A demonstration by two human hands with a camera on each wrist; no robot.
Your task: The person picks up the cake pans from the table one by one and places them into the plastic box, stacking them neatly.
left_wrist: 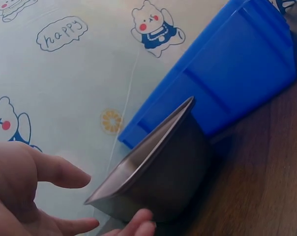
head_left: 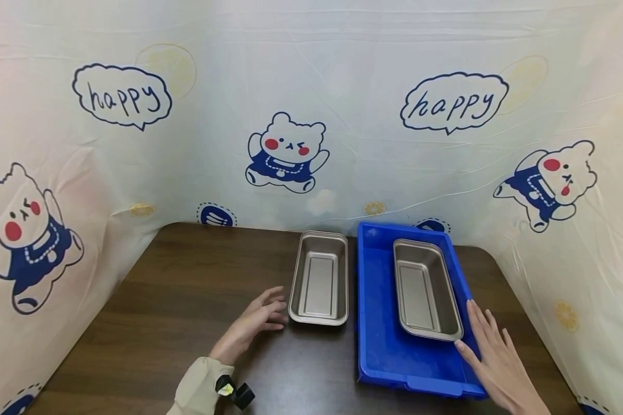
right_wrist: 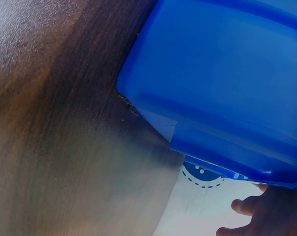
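Note:
A metal loaf pan stands on the table, and my left hand is just to the left of its near end with the fingers spread loosely. In the left wrist view the pan appears side-on, with the thumb and fingertips close to its rim. A second loaf pan sits inside a shallow blue tray, toward its right side. At the tray's right wall is my right hand, fingers straight and apart, thumb by the second pan's near corner. Neither hand grips anything.
The dark wooden table extends to the left of the first pan. Behind it hangs a pale printed cloth with bear drawings, and it also drapes at both sides. A narrow strip of table separates the first pan from the tray.

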